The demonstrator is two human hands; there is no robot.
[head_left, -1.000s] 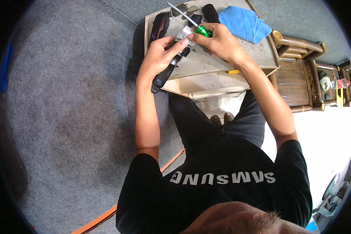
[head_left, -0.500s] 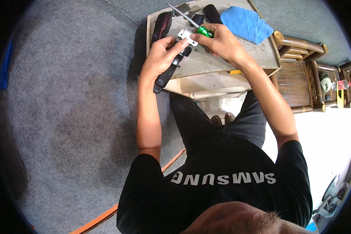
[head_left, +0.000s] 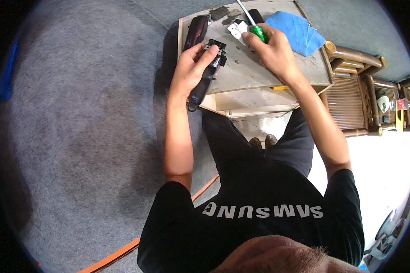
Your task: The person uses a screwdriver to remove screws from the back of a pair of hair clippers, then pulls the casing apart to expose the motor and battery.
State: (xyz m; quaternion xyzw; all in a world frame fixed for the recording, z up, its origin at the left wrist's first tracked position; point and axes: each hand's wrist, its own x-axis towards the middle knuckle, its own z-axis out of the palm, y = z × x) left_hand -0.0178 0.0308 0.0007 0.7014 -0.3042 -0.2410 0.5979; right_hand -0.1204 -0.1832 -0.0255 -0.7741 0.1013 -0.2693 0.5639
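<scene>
My left hand [head_left: 190, 69] is wrapped round a black hair clipper [head_left: 202, 90], thumb near its head. The clipper's head end points away from me and shows a dark, bare-looking opening. To the right, my right hand [head_left: 278, 54] grips a screwdriver [head_left: 258, 33] with a green handle, its shaft pointing away from me. Between the thumb and fingers of that same hand is a silver-white metal clipper blade [head_left: 238, 32], apart from the clipper. A second, dark reddish clipper [head_left: 197, 30] lies at the table's left edge, beyond my left hand.
Both hands are over a small pale wooden table [head_left: 246, 70] with an open shelf space below its front edge. A folded blue cloth [head_left: 294, 31] lies at the far right, near a dark object [head_left: 256, 16]. Bamboo furniture [head_left: 346, 104] stands to the right.
The metal blade has come away from the clipper's head and moved right and away with my right hand and the screwdriver. My left hand still holds the clipper.
</scene>
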